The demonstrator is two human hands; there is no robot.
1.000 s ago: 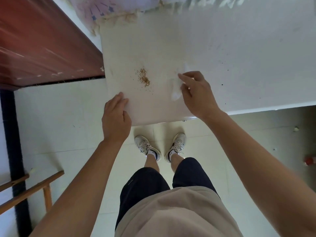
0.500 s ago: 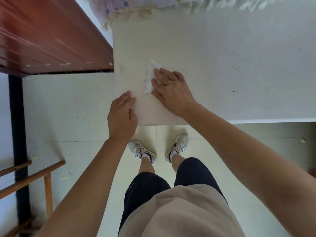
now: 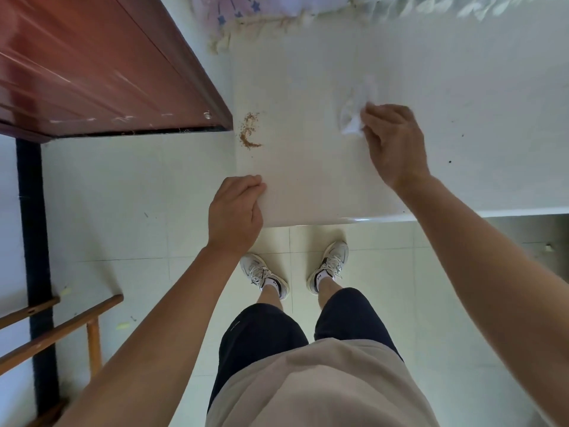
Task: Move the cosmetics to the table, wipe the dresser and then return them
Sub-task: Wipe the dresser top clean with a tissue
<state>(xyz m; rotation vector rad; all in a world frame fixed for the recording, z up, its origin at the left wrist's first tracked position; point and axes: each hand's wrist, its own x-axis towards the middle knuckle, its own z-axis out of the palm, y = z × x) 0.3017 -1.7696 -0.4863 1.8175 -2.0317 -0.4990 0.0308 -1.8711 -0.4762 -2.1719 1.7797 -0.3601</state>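
The white dresser top (image 3: 308, 186) fills the upper middle and right of the head view. My right hand (image 3: 392, 140) holds a crumpled white tissue (image 3: 354, 114) against the surface, right of centre. A small curved line of brown crumbs (image 3: 248, 131) lies near the dresser's left edge. My left hand (image 3: 235, 211) rests at the front left corner, its curled fingers touching the edge. No cosmetics are in view.
A reddish-brown wooden table (image 3: 92, 66) stands at the upper left, close to the dresser's left side. A frilly patterned cloth (image 3: 246, 13) hangs along the back. Wooden chair rails (image 3: 58, 334) stick out at the lower left. Pale floor tiles and my shoes (image 3: 295, 269) lie below.
My right hand swept the tissue left across the crumbs, then back to the right. The crumbs now lie further left, in a curved line. My left hand stayed at the corner.
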